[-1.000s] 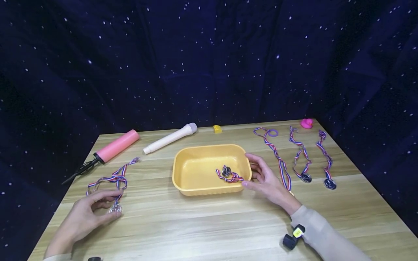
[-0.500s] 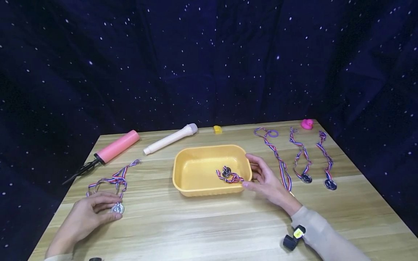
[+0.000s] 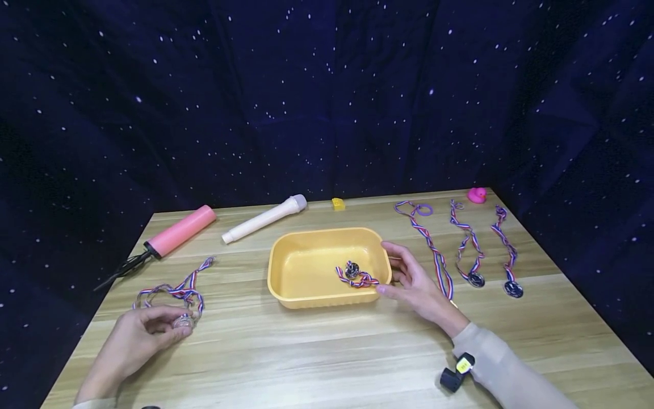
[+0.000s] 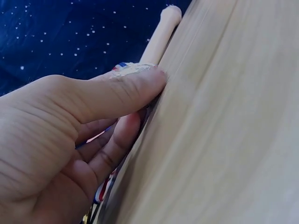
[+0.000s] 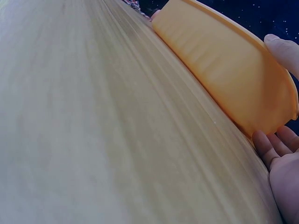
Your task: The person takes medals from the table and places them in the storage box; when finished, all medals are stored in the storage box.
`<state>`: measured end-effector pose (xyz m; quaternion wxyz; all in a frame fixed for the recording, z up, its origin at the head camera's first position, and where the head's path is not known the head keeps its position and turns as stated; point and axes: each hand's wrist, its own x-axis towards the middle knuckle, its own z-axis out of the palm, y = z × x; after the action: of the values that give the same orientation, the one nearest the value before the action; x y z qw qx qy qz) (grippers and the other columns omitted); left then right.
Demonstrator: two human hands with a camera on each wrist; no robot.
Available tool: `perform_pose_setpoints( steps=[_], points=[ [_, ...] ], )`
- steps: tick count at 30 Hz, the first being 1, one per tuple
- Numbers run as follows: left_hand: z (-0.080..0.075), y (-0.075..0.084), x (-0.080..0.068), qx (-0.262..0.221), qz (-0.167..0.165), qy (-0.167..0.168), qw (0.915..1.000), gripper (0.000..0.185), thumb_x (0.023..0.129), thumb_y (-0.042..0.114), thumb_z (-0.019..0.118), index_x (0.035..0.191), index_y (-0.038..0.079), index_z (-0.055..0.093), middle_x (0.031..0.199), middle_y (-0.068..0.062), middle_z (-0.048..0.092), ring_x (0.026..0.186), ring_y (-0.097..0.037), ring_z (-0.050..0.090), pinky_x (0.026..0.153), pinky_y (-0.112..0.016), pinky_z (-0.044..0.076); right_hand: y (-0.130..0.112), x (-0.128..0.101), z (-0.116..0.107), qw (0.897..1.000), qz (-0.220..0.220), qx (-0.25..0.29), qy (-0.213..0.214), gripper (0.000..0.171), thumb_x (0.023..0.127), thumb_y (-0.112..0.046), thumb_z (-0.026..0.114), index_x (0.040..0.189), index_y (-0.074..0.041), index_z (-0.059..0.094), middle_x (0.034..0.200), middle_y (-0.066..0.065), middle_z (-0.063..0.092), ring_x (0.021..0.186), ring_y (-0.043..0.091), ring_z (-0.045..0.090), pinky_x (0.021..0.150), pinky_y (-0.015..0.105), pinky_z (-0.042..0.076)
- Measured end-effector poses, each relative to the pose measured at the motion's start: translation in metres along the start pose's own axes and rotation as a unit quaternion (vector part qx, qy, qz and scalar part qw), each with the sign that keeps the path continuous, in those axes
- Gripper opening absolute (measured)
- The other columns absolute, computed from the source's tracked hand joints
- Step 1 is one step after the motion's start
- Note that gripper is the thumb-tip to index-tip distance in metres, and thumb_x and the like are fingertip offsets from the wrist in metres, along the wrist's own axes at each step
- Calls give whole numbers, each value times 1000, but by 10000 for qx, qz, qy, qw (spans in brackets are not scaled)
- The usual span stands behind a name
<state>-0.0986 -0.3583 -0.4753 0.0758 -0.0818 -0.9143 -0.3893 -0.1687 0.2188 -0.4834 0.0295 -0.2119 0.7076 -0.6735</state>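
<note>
My left hand (image 3: 130,343) pinches a silver medal (image 3: 183,321) between thumb and fingers, low over the left of the table. Its red, white and blue ribbon (image 3: 193,282) trails loosely behind on the wood. In the left wrist view, the thumb covers much of the medal (image 4: 133,70). A yellow plastic basin (image 3: 327,300) stands mid-table, and my right hand (image 3: 419,289) holds its right end. In the right wrist view, the thumb lies at the basin's rim and the fingertips touch low on its wall (image 5: 224,70). Inside the basin lies another medal (image 3: 352,269) with bunched ribbon.
Three ribboned medals lie on the right, the farthest right one (image 3: 513,289) near the edge. Behind are a pink duck (image 3: 477,195), a purple ring (image 3: 424,210), a yellow block (image 3: 338,204), a white microphone (image 3: 263,220) and a pink hand pump (image 3: 183,231). A starry curtain (image 3: 327,102) closes the back.
The left hand's fingers have closed on the silver medal and lifted it slightly away from me, its ribbon shifting. The right hand keeps its place at the basin.
</note>
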Motion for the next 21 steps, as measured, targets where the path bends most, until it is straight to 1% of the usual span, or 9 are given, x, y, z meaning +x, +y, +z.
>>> perform_pose_setpoints(
  steps=[4,7,9,11,15,18,21],
  points=[
    [3,2,1,-246,49,6,9997,23,89,7,94,110,3,85,108,8,84,88,-1,79,73,-15,61,0,-1,0,10000,12,-1,-1,93,92,0,87,170,-8,36,164,23,46,147,44,49,118,26,51],
    [4,4,2,-522,10,3,9986,22,91,6,92,111,0,84,111,9,84,93,0,79,78,-15,63,-1,-1,0,10000,12,3,-6,93,92,-1,87,170,-8,36,164,22,46,147,43,48,119,26,51],
    [6,6,3,-656,-13,25,9978,21,92,5,91,111,1,84,111,7,84,96,1,79,80,-15,63,-2,-1,-1,10000,11,9,-15,93,93,-2,87,170,-9,36,164,22,45,148,43,48,119,26,50],
    [7,8,4,-749,-34,46,9972,20,93,5,91,111,1,84,110,7,84,96,0,79,81,-15,63,-2,-1,-1,10000,2,10,-24,93,93,-2,87,170,-9,36,164,22,45,148,43,48,119,26,50],
    [9,11,5,-873,-111,105,9961,19,94,5,90,112,0,84,108,10,83,96,-1,80,83,-15,63,-2,0,-1,10000,4,7,-40,92,94,-3,87,170,-9,36,164,22,46,147,43,49,119,26,50],
    [10,15,8,-967,-72,160,9952,19,94,4,89,111,-1,83,106,10,82,94,-2,80,83,-17,64,-2,0,-1,10000,4,5,-34,93,93,-3,87,170,-9,36,164,22,46,147,43,49,119,26,50],
    [11,22,12,-1024,47,279,9943,19,94,1,89,111,-4,82,104,8,81,92,-4,80,83,-19,65,-1,-1,-1,10000,-7,1,-18,93,93,-2,87,170,-9,36,164,22,46,147,43,49,119,26,51]
  ],
)
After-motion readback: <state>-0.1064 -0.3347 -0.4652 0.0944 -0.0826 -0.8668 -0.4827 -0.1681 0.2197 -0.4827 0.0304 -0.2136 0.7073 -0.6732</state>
